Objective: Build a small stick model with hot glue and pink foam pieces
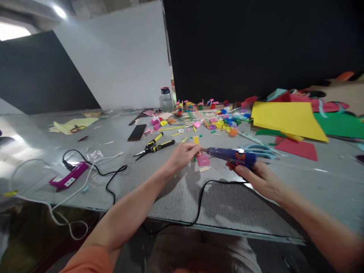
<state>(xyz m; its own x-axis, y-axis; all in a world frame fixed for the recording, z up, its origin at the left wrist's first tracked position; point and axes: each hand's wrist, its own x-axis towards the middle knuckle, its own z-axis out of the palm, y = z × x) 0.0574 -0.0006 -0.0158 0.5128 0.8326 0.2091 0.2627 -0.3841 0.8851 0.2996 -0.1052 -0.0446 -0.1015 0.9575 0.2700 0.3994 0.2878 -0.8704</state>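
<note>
Here's the blue hot glue gun (224, 154), low over the middle of the worktop (176, 201), the right hand (260, 176) wrapped firmly round its handle! Its nozzle points at the left hand (183, 154), whose grip is pinched narrow, apparently on a small piece (201, 152), too tiny to make out surely. Just below sits a pink block (203, 161). Light-blue scissors (260, 151) lie beyond the gun; left of centre, yellow-and-black-handled snips (159, 146), then a dark phone (137, 132). Farther left, a purple power strip (69, 176)!

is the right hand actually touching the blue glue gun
Touching. The head view shows the right hand gripping the blue glue gun, its fingers curled around it.
</note>
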